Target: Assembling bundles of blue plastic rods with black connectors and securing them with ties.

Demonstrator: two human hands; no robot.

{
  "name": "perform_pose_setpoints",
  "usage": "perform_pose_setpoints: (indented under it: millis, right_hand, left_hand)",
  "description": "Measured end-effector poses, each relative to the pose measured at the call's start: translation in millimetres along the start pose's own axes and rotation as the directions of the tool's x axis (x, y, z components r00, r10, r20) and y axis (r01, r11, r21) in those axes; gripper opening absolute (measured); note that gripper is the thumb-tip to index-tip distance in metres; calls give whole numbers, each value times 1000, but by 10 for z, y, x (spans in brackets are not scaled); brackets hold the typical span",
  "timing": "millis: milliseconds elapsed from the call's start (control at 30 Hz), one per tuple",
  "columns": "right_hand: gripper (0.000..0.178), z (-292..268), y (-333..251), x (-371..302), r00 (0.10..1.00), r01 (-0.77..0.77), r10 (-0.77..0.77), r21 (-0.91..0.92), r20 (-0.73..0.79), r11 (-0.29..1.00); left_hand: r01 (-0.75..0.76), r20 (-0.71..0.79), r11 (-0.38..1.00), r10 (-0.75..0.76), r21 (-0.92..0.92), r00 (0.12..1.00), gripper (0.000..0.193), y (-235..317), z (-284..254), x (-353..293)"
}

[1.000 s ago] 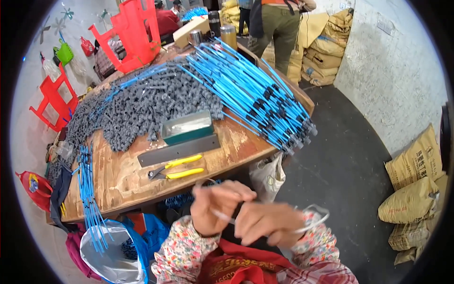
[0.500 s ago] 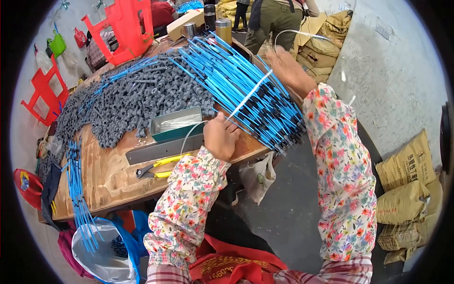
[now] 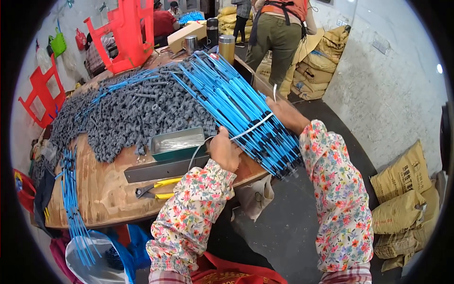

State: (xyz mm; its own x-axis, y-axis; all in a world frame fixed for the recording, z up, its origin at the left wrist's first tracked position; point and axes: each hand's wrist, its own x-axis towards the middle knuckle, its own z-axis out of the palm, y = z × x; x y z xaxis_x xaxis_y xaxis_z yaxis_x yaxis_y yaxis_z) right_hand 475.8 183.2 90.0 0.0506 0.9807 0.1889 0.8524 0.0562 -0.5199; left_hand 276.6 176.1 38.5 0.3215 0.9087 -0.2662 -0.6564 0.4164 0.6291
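A thick bundle of thin blue rods (image 3: 227, 90) with black fittings near one end lies on the right part of the table, its fitted end past the edge. Across it runs a white strap (image 3: 257, 125). My left hand (image 3: 224, 150) pinches the strap at the bundle's left side, with a loose tail hanging down past the wrist. On the far right side, my right hand (image 3: 287, 114) is closed around the strap's other end, whose tip sticks up above the fingers. The right fingertips are partly hidden by the bundle.
Grey plastic fittings (image 3: 146, 106) form a big pile. Nearby are a green tray (image 3: 178, 155) of thin clear pieces, a dark metal bar (image 3: 165, 170) and yellow-handled cutters (image 3: 163, 189). Loose blue rods (image 3: 71, 189) overhang an open bag (image 3: 90, 260). A person (image 3: 274, 42) stands beyond the table.
The right hand has come down from above the bundle to its side, and the strap's raised right loop is now only a short tip. The strap lies closer over the rods.
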Motion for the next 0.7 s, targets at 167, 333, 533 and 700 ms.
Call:
perform_pose_setpoints:
  millis: [167, 333, 533, 700]
  right_hand:
    - [59, 64, -140, -359, 1000, -8, 4, 385, 11, 923]
    - [54, 22, -216, -902, 998, -59, 48, 538, 34, 841]
    - [60, 21, -404, -1082, 996, -84, 87, 101, -27, 991]
    - [50, 275, 82, -1067, 904, -94, -14, -229, -428, 969]
  left_hand:
    - [-112, 79, 994, 112, -7, 991, 36, -62, -100, -133]
    - [-98, 190, 994, 87, 46, 978, 38, -32, -89, -733]
    - [-56, 155, 997, 46, 60, 987, 37, -80, -220, -895]
    - [-22, 123, 994, 9, 103, 992, 37, -152, -189, -885]
